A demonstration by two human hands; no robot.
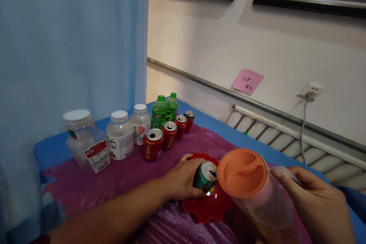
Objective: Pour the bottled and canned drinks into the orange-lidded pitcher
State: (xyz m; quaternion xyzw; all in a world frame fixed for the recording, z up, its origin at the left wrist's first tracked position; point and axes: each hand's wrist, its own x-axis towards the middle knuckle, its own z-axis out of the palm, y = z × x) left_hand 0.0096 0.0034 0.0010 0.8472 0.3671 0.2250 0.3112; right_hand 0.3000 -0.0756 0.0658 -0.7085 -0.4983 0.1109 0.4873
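My left hand (180, 178) is wrapped around a green opened can (205, 176), tilted over a red flower-shaped plate (206, 209). In my right hand (316, 202) is the handle of a clear plastic pitcher (264, 213) with an orange lid (243, 173). The pitcher stands just right of the can, its lid almost touching the can's top. Yellowish liquid shows low in the pitcher.
A purple plastic sheet (120, 175) covers a blue table. At the back stand several red opened cans (153, 144), two green bottles (159, 112) and three clear white-lidded jars (120, 134). A blue curtain hangs left; a wall rail, pink note (248, 81) and socket are right.
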